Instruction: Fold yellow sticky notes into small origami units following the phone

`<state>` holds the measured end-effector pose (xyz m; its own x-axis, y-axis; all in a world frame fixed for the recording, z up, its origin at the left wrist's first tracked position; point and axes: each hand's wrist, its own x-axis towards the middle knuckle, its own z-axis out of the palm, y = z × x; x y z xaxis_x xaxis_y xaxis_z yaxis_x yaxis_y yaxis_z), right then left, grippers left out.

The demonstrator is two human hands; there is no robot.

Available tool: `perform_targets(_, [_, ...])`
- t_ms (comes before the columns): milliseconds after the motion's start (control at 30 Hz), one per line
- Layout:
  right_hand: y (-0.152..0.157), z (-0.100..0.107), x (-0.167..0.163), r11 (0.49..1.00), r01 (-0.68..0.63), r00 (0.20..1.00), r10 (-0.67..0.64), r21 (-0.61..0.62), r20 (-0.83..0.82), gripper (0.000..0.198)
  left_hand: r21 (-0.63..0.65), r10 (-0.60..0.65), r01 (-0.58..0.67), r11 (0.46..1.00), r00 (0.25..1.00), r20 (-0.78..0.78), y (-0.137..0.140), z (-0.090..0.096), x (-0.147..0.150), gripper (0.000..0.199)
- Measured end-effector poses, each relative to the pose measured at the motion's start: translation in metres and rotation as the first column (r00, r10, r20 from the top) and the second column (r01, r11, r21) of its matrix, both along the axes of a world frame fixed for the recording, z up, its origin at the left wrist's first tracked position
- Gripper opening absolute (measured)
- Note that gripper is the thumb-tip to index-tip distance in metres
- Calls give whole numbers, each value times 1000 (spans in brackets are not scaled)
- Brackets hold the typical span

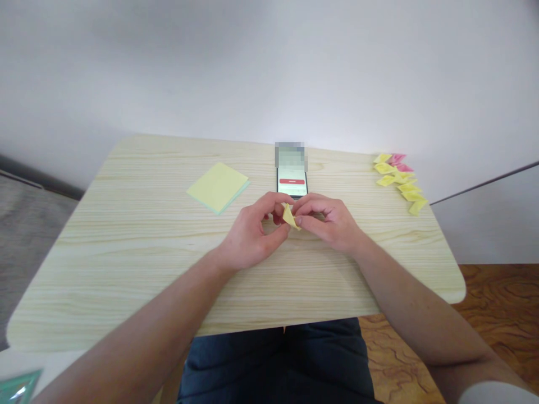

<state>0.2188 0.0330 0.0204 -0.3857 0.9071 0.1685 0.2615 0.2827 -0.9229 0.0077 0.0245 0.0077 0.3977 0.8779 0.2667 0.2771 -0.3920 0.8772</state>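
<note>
A small folded piece of yellow paper [288, 216] is pinched between my two hands, just above the middle of the table. My left hand [256, 231] grips its left side, thumb below and fingers above. On its right side, the thumb and fingers of my right hand [330, 220] close on it. My fingertips cover part of the folds. Directly beyond my hands lies a phone [292, 180] with its screen lit and a red bar across it. To the left of the phone rests a stack of square paper sheets [219, 187], yellow on top with green showing beneath.
Several folded yellow paper pieces [396, 178] and pink ones [398, 159] lie grouped at the table's right back edge. The pale wood-grain table [126, 241] meets a white wall [236, 73] behind. A green-edged object [21, 387] shows at the lower left corner.
</note>
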Motion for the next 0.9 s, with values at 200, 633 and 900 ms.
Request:
perform_targets(200, [3, -1, 4, 989, -87, 993, 77, -116, -85, 8, -26, -44, 46, 999, 998, 51, -1, 1, -1, 51])
perform_targets(633, [10, -8, 11, 835, -313, 921, 151, -453, -358, 21, -36, -39, 45, 998, 988, 150, 0, 3, -2, 30])
perform_targets(900, [9, -10, 11, 799, -382, 905, 220, -465, -364, 22, -162, -62, 99, 982, 974, 219, -1, 4, -1, 32])
